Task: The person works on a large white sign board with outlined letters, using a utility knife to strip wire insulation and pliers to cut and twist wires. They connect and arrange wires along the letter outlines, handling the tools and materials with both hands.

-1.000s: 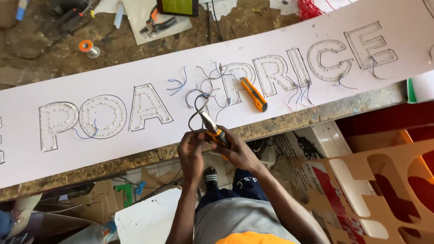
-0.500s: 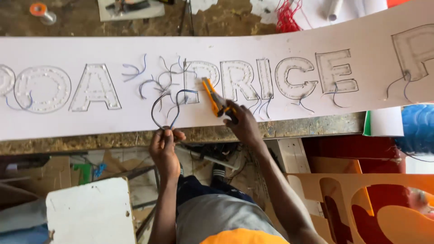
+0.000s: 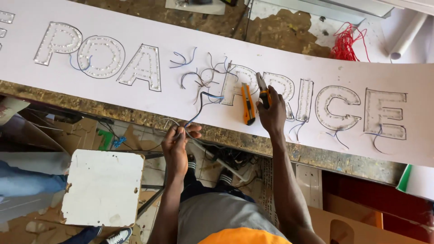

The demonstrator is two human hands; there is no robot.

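Observation:
A long white sign board (image 3: 135, 108) with outlined letters studded with small lights lies across the workbench. My left hand (image 3: 177, 143) is below the bench edge, pinching a bundle of thin blue and dark wires (image 3: 202, 103) that run up onto the board. My right hand (image 3: 272, 114) rests on the board and grips orange-handled pliers (image 3: 262, 90), jaws pointing away from me. An orange utility knife (image 3: 247, 104) lies on the board just left of my right hand. Loose wire ends (image 3: 199, 72) curl around the middle letters.
A tangle of red wire (image 3: 347, 43) and a white roll (image 3: 407, 36) lie at the back right of the rough bench (image 3: 289, 31). A white stool top (image 3: 103, 187) stands at lower left beside another person's shoe (image 3: 118, 236). Cardboard and cut orange shapes (image 3: 357, 217) lie on the floor.
My hands have come apart: the right one moved up onto the board with the pliers, the left stayed low with the wires. The view has shifted, sliding the letters sideways.

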